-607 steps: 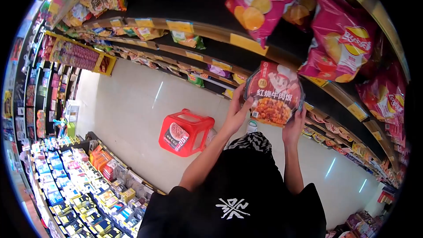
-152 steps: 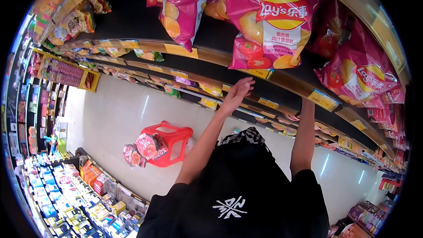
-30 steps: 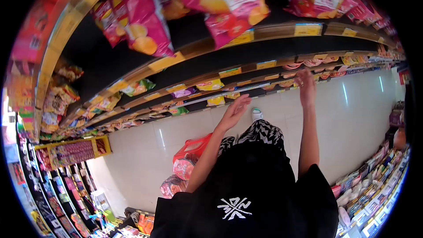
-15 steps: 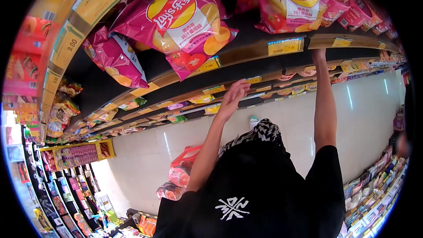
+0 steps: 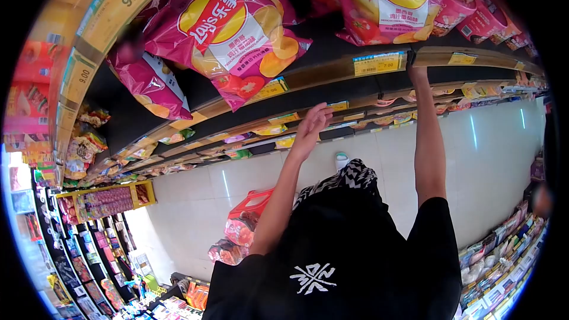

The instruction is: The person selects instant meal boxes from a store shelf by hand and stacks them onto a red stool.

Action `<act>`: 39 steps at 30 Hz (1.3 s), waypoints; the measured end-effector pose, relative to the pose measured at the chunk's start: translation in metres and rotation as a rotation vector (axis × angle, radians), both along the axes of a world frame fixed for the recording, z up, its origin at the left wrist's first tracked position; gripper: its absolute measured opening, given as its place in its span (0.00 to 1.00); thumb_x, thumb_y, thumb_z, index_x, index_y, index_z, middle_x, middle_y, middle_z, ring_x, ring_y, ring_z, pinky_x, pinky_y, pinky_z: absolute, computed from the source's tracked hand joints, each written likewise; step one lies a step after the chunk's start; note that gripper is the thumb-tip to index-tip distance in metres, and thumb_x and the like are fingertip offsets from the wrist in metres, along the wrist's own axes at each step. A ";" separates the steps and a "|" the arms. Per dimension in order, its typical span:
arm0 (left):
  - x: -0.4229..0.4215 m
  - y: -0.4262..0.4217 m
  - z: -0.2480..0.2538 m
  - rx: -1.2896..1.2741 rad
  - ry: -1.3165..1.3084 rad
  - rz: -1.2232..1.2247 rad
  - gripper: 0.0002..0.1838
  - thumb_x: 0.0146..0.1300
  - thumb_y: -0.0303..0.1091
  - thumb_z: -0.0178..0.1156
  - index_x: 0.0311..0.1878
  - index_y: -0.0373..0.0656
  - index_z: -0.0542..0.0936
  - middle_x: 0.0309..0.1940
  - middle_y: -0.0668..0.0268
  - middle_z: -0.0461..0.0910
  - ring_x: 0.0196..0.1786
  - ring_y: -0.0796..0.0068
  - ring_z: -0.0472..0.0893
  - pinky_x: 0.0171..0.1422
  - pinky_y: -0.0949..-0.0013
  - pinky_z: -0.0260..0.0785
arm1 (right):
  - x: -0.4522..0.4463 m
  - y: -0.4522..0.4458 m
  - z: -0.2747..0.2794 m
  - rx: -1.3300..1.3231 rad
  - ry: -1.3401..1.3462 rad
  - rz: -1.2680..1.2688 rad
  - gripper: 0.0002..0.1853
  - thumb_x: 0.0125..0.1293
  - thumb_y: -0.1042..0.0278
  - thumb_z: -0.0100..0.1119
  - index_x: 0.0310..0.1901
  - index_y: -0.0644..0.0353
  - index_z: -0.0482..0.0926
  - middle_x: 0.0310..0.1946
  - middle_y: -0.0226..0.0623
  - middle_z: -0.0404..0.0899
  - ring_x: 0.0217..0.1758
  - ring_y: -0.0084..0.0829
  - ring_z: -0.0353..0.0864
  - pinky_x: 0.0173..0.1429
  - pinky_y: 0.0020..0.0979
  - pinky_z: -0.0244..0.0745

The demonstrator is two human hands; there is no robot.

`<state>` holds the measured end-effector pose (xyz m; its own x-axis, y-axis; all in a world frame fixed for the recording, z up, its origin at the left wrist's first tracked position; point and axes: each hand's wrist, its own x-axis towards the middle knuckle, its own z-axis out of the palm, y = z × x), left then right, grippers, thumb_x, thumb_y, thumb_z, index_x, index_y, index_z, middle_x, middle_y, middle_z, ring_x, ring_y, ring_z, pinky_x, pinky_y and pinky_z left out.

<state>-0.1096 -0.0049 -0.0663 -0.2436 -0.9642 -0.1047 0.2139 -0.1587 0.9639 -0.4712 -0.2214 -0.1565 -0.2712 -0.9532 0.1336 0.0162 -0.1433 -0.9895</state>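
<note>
The chip bags (image 5: 228,35) are magenta with yellow-and-red logos and white panels. Yellow price tags (image 5: 380,65) line the black shelf's (image 5: 335,38) brown front edge. The black shirt (image 5: 367,255) bears a white emblem (image 5: 313,278); the trousers (image 5: 357,176) have black-and-white zigzags.

From the person's head, one wide, round view is looking forward and steeply down, catching the black T-shirt (image 5: 367,249) close below the left hand (image 5: 311,127) and right hand (image 5: 418,74). Lay's chip bags (image 5: 228,32) are filling the near space above; the floor (image 5: 184,225) is showing farther off, beneath the hands.
</note>
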 end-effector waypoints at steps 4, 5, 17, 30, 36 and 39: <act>0.002 -0.005 0.013 -0.037 -0.039 0.064 0.22 0.71 0.40 0.45 0.65 0.45 0.62 0.60 0.58 0.68 0.62 0.67 0.68 0.65 0.64 0.62 | 0.052 0.015 0.012 -0.134 0.137 -0.181 0.12 0.65 0.66 0.50 0.42 0.69 0.74 0.35 0.34 0.75 0.38 0.27 0.71 0.43 0.27 0.67; 0.000 -0.007 0.017 -0.052 -0.032 0.087 0.22 0.71 0.40 0.45 0.65 0.45 0.62 0.60 0.58 0.67 0.63 0.66 0.67 0.65 0.64 0.62 | 0.057 0.021 0.010 -0.082 0.068 -0.179 0.13 0.65 0.66 0.50 0.42 0.69 0.73 0.36 0.34 0.76 0.37 0.26 0.71 0.43 0.27 0.67; -0.031 -0.077 0.045 -0.034 -0.033 0.203 0.22 0.69 0.37 0.50 0.62 0.36 0.65 0.58 0.60 0.68 0.61 0.69 0.70 0.65 0.64 0.65 | 0.091 0.042 0.082 -0.083 -0.442 -0.171 0.16 0.66 0.70 0.50 0.54 0.65 0.68 0.45 0.36 0.74 0.46 0.28 0.74 0.54 0.29 0.67; -0.061 -0.098 0.032 -0.071 -0.117 0.160 0.20 0.70 0.36 0.47 0.59 0.34 0.67 0.56 0.58 0.70 0.57 0.69 0.72 0.67 0.70 0.61 | 0.085 0.047 0.117 0.072 -0.637 0.124 0.22 0.67 0.50 0.50 0.55 0.56 0.67 0.50 0.35 0.72 0.53 0.29 0.73 0.58 0.35 0.69; -0.054 -0.074 0.063 0.059 0.061 0.292 0.23 0.70 0.41 0.48 0.61 0.36 0.63 0.58 0.60 0.66 0.59 0.71 0.70 0.67 0.69 0.61 | 0.101 0.088 0.136 -0.017 -0.286 0.081 0.20 0.69 0.57 0.46 0.57 0.58 0.66 0.53 0.34 0.72 0.57 0.28 0.69 0.62 0.33 0.62; -0.045 -0.054 0.075 0.049 0.162 0.335 0.25 0.70 0.44 0.47 0.63 0.38 0.61 0.59 0.63 0.65 0.60 0.73 0.68 0.64 0.69 0.63 | 0.109 0.110 0.137 0.001 -0.574 0.120 0.20 0.70 0.61 0.44 0.59 0.61 0.64 0.54 0.35 0.71 0.58 0.27 0.68 0.63 0.32 0.59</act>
<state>-0.1549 -0.0588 0.0085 0.0675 -0.9881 -0.1382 0.4112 -0.0987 0.9062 -0.3624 -0.1117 -0.0199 -0.1900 -0.9818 -0.0033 0.5658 -0.1068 -0.8176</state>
